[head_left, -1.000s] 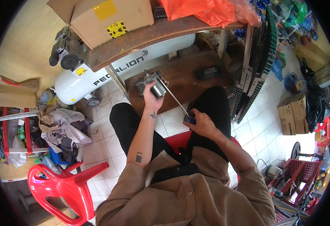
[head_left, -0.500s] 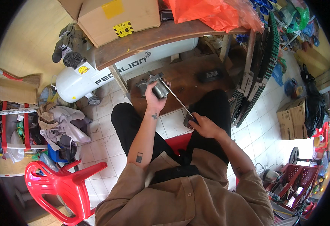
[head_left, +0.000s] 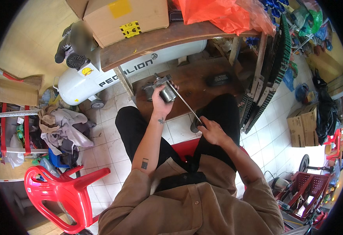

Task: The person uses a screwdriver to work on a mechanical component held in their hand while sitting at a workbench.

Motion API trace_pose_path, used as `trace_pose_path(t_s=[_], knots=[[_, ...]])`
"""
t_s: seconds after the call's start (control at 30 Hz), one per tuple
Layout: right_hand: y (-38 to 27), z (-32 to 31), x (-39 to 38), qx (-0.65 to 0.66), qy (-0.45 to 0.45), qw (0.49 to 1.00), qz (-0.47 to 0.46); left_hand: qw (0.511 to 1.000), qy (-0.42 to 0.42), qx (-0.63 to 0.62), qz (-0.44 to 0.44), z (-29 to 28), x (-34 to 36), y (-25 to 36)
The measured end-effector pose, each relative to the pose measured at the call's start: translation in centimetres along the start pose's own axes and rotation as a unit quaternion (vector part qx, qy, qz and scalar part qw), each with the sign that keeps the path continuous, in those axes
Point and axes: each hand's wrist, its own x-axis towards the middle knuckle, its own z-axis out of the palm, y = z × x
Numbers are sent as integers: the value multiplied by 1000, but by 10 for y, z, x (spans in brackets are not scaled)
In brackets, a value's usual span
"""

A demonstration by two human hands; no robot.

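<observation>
In front of my knees my left hand (head_left: 161,102) is wrapped round a grey metal cylindrical part (head_left: 168,94) that looks like a small motor with a flanged end. My right hand (head_left: 214,132), above my right thigh, is closed on a screwdriver (head_left: 186,104) with a long thin metal shaft. The shaft slants up and left, and its far end meets the upper end of the metal part beside my left fingers. My right fingers cover the handle, and the exact spot where the tip touches cannot be made out.
Ahead stands a wooden bench (head_left: 148,44) with a cardboard box (head_left: 126,21) and an orange plastic bag (head_left: 218,15). Under it are a white air compressor tank (head_left: 81,84) and a brown board (head_left: 195,88). A red plastic chair (head_left: 67,192) is at left, folded dark racks (head_left: 265,78) at right.
The right hand has shifted slightly on the screwdriver handle, whose dark part shows less now. The left hand and the metal part stay nearly in place.
</observation>
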Motion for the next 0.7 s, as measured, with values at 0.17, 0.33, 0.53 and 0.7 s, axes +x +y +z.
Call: trace_pose_path(t_s=[0.17, 0.33, 0.53, 0.7], knots=[[13, -17, 3, 81, -66, 989, -106, 1000, 2, 6, 3, 0, 0, -1], [7, -14, -1, 91, 9, 994, -56, 1000, 1, 26, 8, 1, 1, -2], [-21, -1, -2, -53, 92, 994, -7, 1000, 2, 4, 2, 4, -4, 0], [-5, -11, 4, 100, -55, 991, -65, 1000, 8, 28, -1, -5, 2, -5]])
